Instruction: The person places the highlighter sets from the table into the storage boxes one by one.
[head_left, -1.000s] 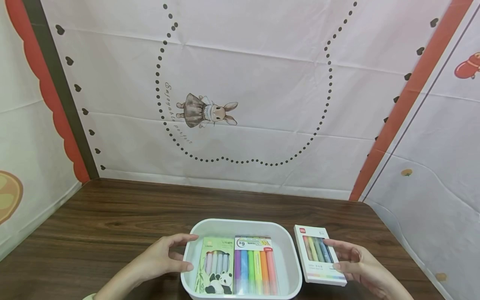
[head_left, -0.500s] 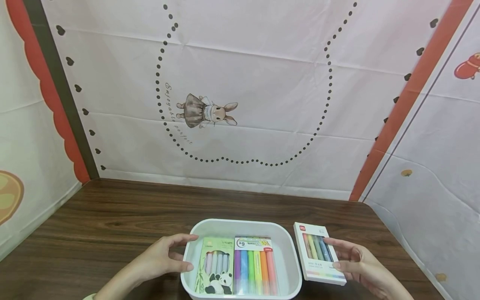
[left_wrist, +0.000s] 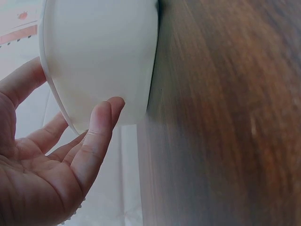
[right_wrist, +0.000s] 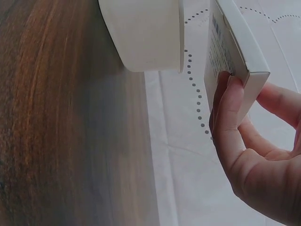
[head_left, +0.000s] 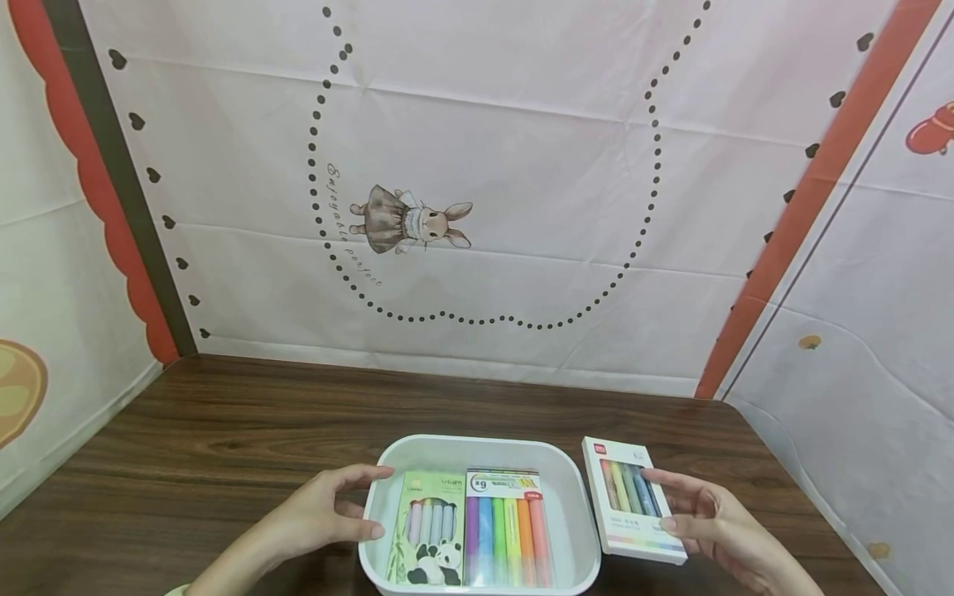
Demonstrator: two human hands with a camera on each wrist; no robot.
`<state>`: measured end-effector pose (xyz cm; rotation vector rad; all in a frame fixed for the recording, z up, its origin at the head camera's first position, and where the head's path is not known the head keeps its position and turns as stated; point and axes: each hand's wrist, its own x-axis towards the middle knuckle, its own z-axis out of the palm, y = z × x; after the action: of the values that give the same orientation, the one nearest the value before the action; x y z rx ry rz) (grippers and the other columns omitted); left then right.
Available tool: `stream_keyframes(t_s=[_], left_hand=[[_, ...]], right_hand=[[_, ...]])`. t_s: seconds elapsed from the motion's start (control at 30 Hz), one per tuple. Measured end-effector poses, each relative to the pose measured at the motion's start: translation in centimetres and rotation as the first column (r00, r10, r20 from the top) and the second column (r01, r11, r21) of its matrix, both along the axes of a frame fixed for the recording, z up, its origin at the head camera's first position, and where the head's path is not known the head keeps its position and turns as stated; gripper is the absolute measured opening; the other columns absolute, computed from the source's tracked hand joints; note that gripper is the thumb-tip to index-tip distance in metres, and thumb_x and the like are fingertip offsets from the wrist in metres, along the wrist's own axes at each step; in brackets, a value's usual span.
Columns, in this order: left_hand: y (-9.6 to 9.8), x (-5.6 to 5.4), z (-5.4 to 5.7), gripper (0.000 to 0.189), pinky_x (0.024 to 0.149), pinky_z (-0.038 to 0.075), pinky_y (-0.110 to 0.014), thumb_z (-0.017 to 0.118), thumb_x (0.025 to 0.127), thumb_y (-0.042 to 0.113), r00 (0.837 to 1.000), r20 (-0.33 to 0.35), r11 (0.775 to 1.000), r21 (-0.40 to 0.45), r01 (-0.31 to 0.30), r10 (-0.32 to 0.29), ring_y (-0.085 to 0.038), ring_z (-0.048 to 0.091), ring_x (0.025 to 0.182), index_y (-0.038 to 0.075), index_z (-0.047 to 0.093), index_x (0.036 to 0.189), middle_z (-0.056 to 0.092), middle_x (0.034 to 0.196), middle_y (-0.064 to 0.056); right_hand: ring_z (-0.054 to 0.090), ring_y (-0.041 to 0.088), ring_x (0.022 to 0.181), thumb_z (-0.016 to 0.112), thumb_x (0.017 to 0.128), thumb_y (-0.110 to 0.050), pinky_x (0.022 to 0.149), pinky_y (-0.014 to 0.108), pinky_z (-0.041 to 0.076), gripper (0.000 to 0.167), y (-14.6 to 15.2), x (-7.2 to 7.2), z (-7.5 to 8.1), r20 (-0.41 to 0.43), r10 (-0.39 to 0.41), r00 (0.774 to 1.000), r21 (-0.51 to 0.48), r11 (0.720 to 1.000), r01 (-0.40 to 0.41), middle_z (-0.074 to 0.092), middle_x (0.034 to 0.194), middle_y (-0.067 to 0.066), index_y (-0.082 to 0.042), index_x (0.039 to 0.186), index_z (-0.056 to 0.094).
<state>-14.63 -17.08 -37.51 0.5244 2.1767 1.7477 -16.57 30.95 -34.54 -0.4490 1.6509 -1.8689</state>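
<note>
A white plastic tub (head_left: 570, 530) stands on the table, holding two packs side by side. One is a green panda-print box of pens (head_left: 428, 530); the other, a clear-front pack of bright markers (head_left: 508, 530). My left hand (head_left: 328, 509) grips the tub's left rim, thumb and index tips over it, the other fingers against the outer wall (left_wrist: 99, 52). To the right of the tub, my right hand (head_left: 708, 521) pinches a white windowed box of coloured markers (head_left: 632, 501) by its right edge. That box hangs raised above the table in the right wrist view, its barcoded back (right_wrist: 218, 52) showing.
The dark wood-grain table (head_left: 298, 414) stretches behind and to both sides of the tub. A pale printed cloth (head_left: 522, 207) with a rabbit figure rises at the table's far edge. More printed cloth (head_left: 842, 331) hangs along the right side.
My right hand's box of markers has shifted slightly up and away, its far end rising a little in the head view. The left hand, tub and packs inside have stayed put.
</note>
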Motion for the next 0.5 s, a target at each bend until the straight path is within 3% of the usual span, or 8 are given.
stream_keyframes(t_s=[0.5], left_hand=[[0.02,0.05,-0.01,0.071,0.069,0.055,-0.033,0.074,0.074,0.009,1.0,0.004,1.0,0.008,0.004,-0.004,-0.031,0.063,0.091,-0.009,0.037,0.133,0.034,0.128,-0.04]], right_hand=[[0.059,0.017,0.102,0.044,0.09,0.006,0.083,0.033,0.051,0.051,-0.54,-0.31,0.39,-0.065,0.012,0.998,-0.029,0.999,-0.014,0.059,0.116,0.002,-0.03,0.123,0.055]])
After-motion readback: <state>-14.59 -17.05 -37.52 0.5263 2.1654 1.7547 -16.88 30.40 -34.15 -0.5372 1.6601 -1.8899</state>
